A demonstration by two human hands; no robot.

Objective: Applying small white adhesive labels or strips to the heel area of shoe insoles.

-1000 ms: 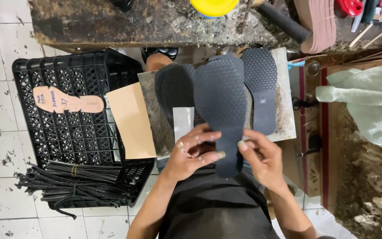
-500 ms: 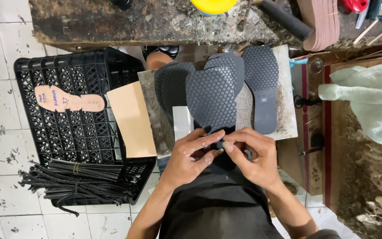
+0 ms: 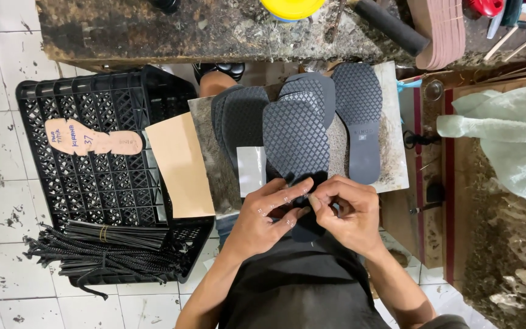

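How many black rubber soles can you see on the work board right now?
4: one in both hands, one partly behind it, one at left, one flat at right. More may hide underneath.

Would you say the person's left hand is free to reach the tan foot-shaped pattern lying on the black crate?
Probably not yet: the left hand pinches the black sole together with the right hand; nothing covers the pattern.
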